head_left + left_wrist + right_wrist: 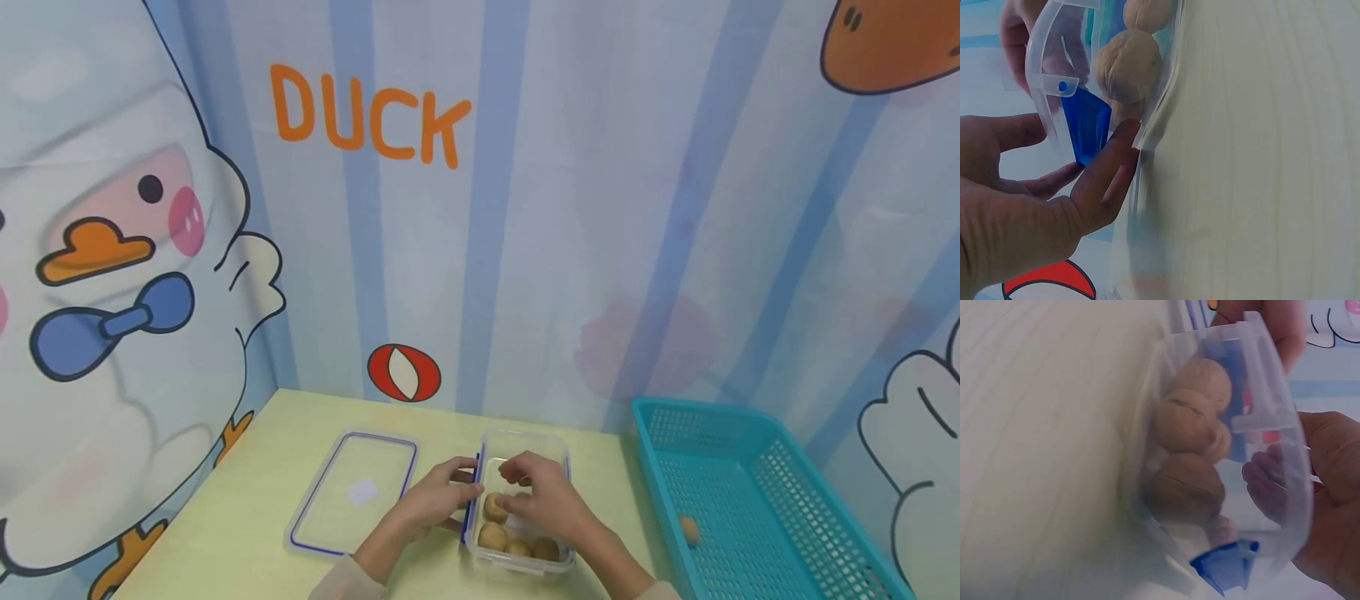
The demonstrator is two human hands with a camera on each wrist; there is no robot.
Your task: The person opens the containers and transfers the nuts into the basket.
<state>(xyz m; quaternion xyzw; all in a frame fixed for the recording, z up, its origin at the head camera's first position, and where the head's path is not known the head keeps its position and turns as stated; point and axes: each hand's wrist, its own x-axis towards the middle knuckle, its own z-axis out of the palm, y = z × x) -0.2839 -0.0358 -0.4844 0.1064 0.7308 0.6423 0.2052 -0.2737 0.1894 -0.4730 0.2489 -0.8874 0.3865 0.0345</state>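
Observation:
A clear plastic food container (525, 563) with blue latches stands on the table, with several walnuts (492, 536) in its near end. At its left side my left hand (437, 497) holds the wall, fingers spread about a blue latch (1088, 125). My right hand (551, 500) reaches inside over the walnuts, its thumb close to one of them (495, 507). Through the clear wall in the right wrist view, the right fingertips (1266, 478) look loosely bent, with no walnut seen between them. The back of the hand hides part of the interior.
A clear lid (330, 500) with a blue seal lies flat left of the container. At the right stands a turquoise basket (765, 500) with one walnut (689, 530) by its left wall. A printed duck curtain (555, 250) hangs behind the pale yellow table (247, 483).

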